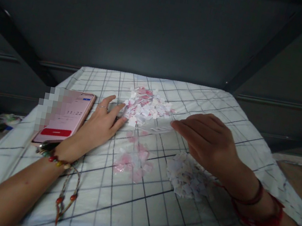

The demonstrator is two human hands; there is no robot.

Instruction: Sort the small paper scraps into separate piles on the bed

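My left hand (106, 118) lies on the cloth with its fingers spread and nothing held. Its fingertips touch the left edge of a heap of small white and pink paper scraps (146, 106). To the right, my right hand (207, 138) is raised a little above the cloth, fingers pressed together and pointing left. Whatever may be between those fingertips is hidden. Partly under this hand is a second heap of whitish scraps (186, 177). Between the two hands, nearer me, lies a loose group of pink, see-through pieces (135, 161).
A phone (62, 120) with a lit pink screen lies left of my left wrist. The table has a white cloth with dark grid lines (133, 211). A dark panel (160, 29) rises behind the far edge.
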